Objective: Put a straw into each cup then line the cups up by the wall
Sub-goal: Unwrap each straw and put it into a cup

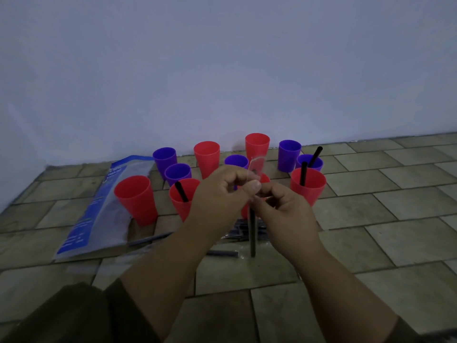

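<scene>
Several red and purple cups stand on the tiled floor near the wall. Black straws stick out of a red cup point(308, 185) at the right, a purple cup point(309, 162) behind it and a red cup point(183, 196) left of my hands. My left hand point(217, 196) pinches the clear wrapper point(257, 167) at the top of a black straw point(252, 233). My right hand point(284, 209) pinches the same straw just below, holding it upright. A red cup point(264, 179) is mostly hidden behind my hands.
A blue and clear plastic bag point(99, 209) lies flat at the left. A pile of wrapped straws point(242, 233) lies on the floor under my hands, with loose ones point(222, 253) nearby. The pale wall point(222, 70) rises just behind the cups.
</scene>
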